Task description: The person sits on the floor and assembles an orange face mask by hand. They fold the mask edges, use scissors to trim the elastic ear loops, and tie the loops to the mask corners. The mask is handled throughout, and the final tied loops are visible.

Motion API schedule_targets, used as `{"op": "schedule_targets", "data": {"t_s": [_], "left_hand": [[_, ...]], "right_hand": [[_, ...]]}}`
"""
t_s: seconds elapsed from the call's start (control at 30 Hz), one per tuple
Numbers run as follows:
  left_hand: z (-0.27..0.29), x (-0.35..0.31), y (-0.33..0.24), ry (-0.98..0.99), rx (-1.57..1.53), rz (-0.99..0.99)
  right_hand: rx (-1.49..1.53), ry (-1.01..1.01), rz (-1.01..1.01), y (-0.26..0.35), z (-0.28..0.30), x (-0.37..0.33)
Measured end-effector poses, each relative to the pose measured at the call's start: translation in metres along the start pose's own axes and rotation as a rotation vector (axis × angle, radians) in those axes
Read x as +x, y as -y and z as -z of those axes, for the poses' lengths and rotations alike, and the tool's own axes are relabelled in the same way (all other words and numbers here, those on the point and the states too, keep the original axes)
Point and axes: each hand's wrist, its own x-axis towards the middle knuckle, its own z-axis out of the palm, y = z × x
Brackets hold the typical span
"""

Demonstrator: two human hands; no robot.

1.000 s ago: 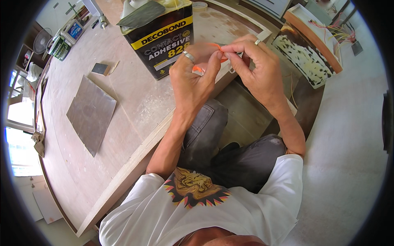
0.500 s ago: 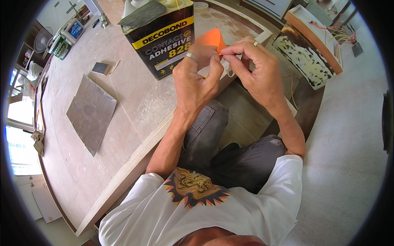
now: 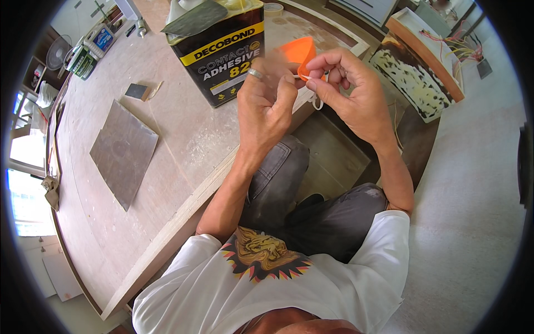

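Where the hands meet: head view, the only one; an orange piece stands up between them, to the right of the tin and over the far side of the table.
Left hand: curled, thumb raised, fingers blurred; I cannot tell whether they grip the piece or only steady it.
Right hand: thumb and forefinger pinch the piece's lower edge, the other fingers loosely bent.
White loop: dangles below the right thumb, in front of the table's edge.
Slip: the pinch looks slight, so a tug from the left could pull the piece free and drop it past that edge.
Snag: the dangling loop might catch on the edge or tangle round a finger if the hands sink.
Knock: the left hand is close to the tin; a sudden jerk could jar it and shift the grey sheet lying on top.
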Motion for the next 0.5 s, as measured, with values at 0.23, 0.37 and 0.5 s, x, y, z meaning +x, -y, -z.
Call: {"op": "schedule_targets", "data": {"t_s": [0.23,0.37,0.5], "left_hand": [[-0.004,-0.002,-0.015,0.052,-0.223,0.103],[-0.002,-0.003,-0.016,0.078,-0.237,0.185],[0.003,-0.002,-0.011,0.119,-0.371,0.231]], "right_hand": [[0.258,0.099,-0.123,-0.009,0.005,0.0],[0.332,0.112,-0.199,-0.005,0.007,0.0],[0.469,0.133,-0.227,-0.009,0.009,0.002]]}}
